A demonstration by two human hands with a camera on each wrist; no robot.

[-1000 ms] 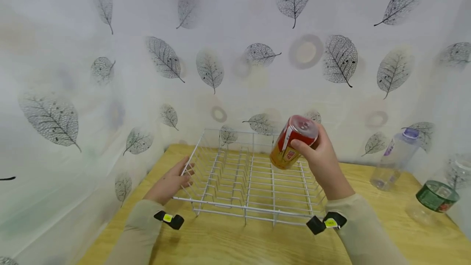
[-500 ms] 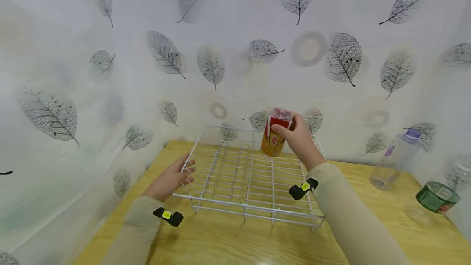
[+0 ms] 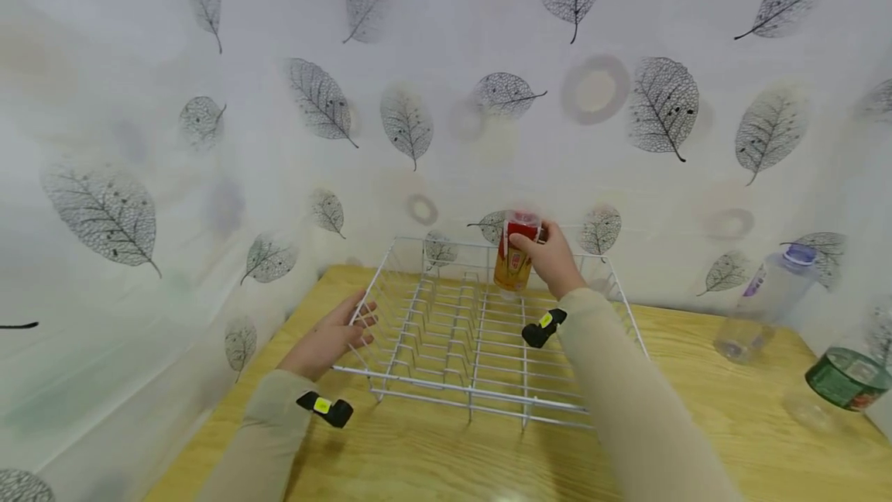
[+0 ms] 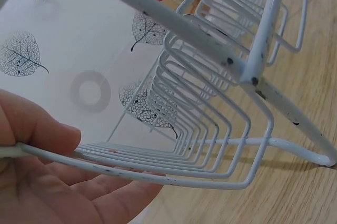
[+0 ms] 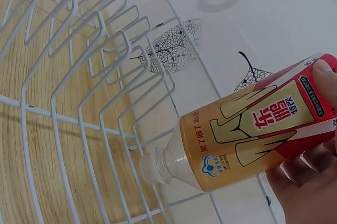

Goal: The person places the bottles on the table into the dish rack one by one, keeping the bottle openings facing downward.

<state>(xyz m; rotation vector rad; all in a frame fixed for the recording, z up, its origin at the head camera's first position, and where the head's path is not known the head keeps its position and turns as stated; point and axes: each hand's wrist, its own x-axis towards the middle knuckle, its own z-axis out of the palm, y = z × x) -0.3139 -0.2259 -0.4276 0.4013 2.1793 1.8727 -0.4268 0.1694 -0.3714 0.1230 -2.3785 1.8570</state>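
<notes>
steadying the wire dish rack (image 3: 470, 391) with left fingers (image 4: 126, 197) clamped on its side should help right fingers (image 5: 289, 184), clamped on the inverted plastic bottle (image 5: 242, 129), lower it gently.

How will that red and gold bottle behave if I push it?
Stood as the right hand holds it, narrow neck down, the bottle would likely tip. Laid flat, its round body would probably roll. It seems light, perhaps empty: the clear neck shows no liquid.
</notes>
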